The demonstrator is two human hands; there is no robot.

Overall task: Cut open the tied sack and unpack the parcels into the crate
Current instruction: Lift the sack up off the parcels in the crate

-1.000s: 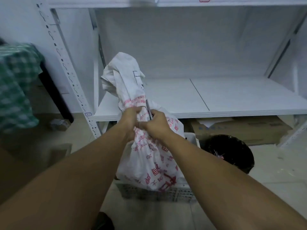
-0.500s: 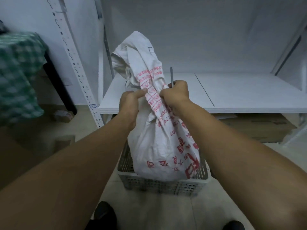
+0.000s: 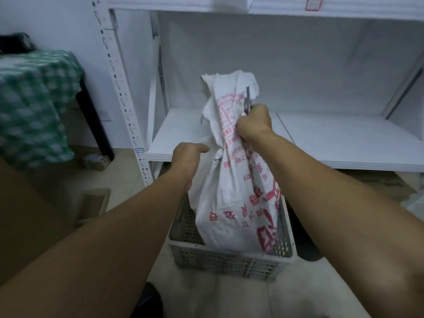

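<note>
Grip shifted: your left hand (image 3: 187, 158) dropped to the knot (image 3: 219, 150), its fingers hidden, so I couldn't tell their grip. Your right hand (image 3: 253, 126) kept its fingers clamped on the blade (image 3: 248, 97). The sack (image 3: 231, 203) stood tied and creased in the crate (image 3: 229, 260).

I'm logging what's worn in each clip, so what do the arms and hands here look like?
The left forearm and right forearm are bare to the frame's edge, with no sleeve in view. The left hand and right hand wear no gloves. No watch, bracelet or ring shows, though the fingers are mostly hidden and the light is dim.
</note>
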